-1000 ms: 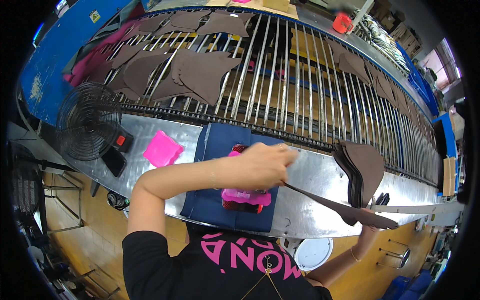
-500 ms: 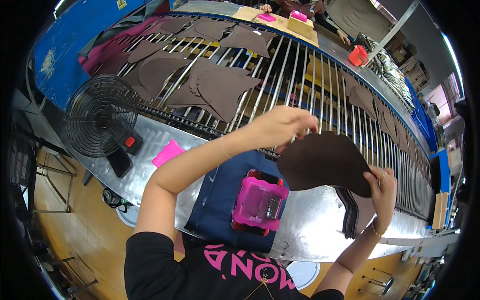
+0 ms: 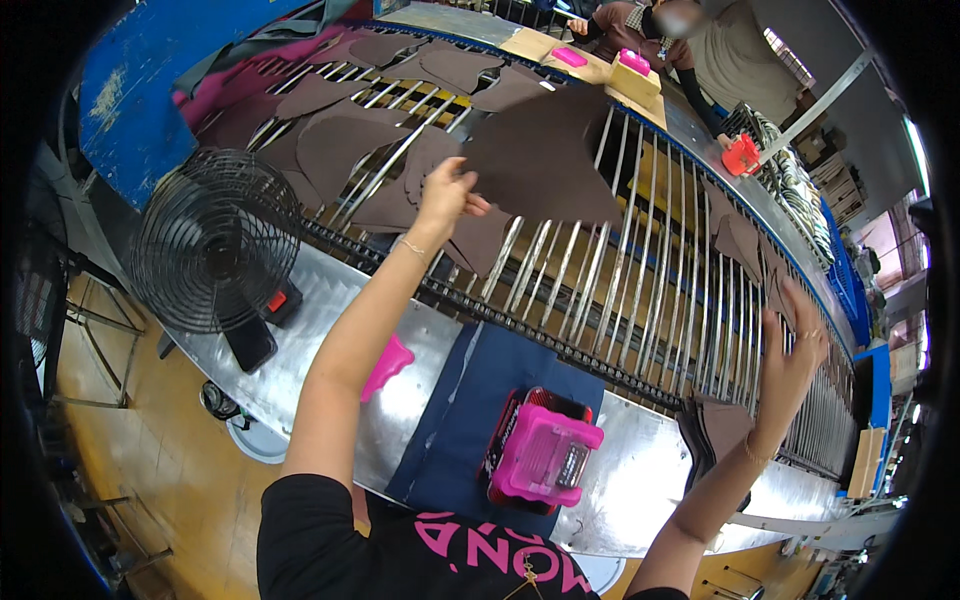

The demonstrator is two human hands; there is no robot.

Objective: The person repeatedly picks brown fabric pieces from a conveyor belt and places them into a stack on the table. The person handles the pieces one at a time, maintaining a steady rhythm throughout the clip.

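A dark brown flat cut piece (image 3: 540, 150), curved like a shoe part, hangs blurred over the rods of the conveyor (image 3: 560, 270). My left hand (image 3: 450, 203) grips it at its left edge, close to a fanned pile of similar pieces. Off to the right, my right hand (image 3: 796, 345) is raised with its fingers apart, holding nothing, over the conveyor's near side. Beneath that hand a stack of brown pieces (image 3: 722, 428) lies on the metal table. A pink plastic block with a clear window (image 3: 545, 455) stands on a dark blue sheet (image 3: 440, 450) before me.
At left stands a black wire fan (image 3: 215, 240), with a dark phone (image 3: 248, 345) beside it. A pink scalloped piece (image 3: 388, 368) lies partly behind my left forearm. Across the conveyor, a co-worker (image 3: 620, 25) is near a wooden board and a red jug (image 3: 741, 155).
My left hand has carried the brown piece up, away from me and to the left. My right hand has let go of it and lifted slightly. The view has shifted a little.
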